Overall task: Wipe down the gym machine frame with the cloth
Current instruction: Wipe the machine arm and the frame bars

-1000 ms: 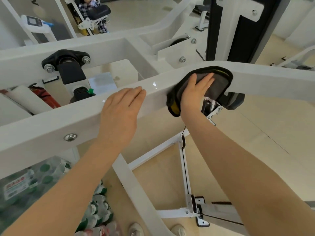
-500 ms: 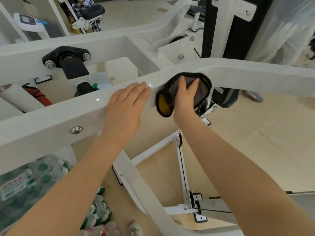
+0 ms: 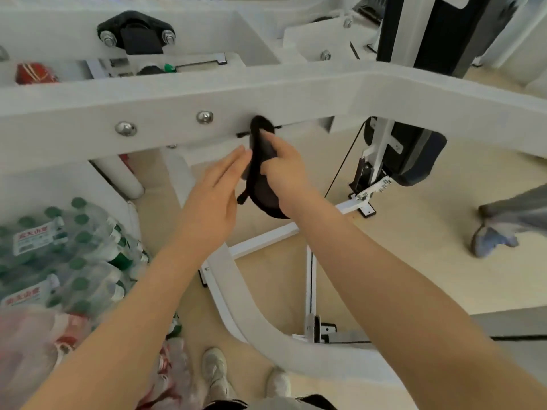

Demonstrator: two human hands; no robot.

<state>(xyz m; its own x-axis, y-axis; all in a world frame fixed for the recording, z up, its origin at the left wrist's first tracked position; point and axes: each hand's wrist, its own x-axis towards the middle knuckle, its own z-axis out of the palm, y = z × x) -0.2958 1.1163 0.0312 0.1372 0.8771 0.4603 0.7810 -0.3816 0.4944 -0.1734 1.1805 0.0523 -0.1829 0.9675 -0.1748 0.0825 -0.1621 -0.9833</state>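
From the head camera, looking down: to the left of the left hand's fingers lie packs of water bottles (image 3: 74, 255) wrapped in clear, shiny plastic film. Inside are many transparent bottles with green caps and white labels with red print; I cannot tell how full they are. Nearer to the viewer lies a crumpled plastic bag (image 3: 38, 344) with red and white parts — what is in it is too blurred to say.

The right hand (image 3: 285, 167) grasps the cloth (image 3: 262, 170), its fingers curled around the soft, dark fabric. The cloth is folded into a long, narrow shape with a thicker dark edge; its top end touches the lower edge of the white frame beam (image 3: 296, 96), just beyond the fingertips, and its lower end hangs beside the wrist. The left hand (image 3: 214, 196) is released, with straight fingers close together, and its fingertips (image 3: 241, 153) are just beside the cloth — I cannot tell if they touch it.

The beam is smooth painted metal, wide and flat, bending toward the right. Two round, shiny bolt heads (image 3: 204, 116) sit in it left of the cloth. Below the hands a curved white tube goes down to the beige floor. Right of the fingers a thin black cable (image 3: 343, 164) runs downward, beside a black padded part (image 3: 420, 155).
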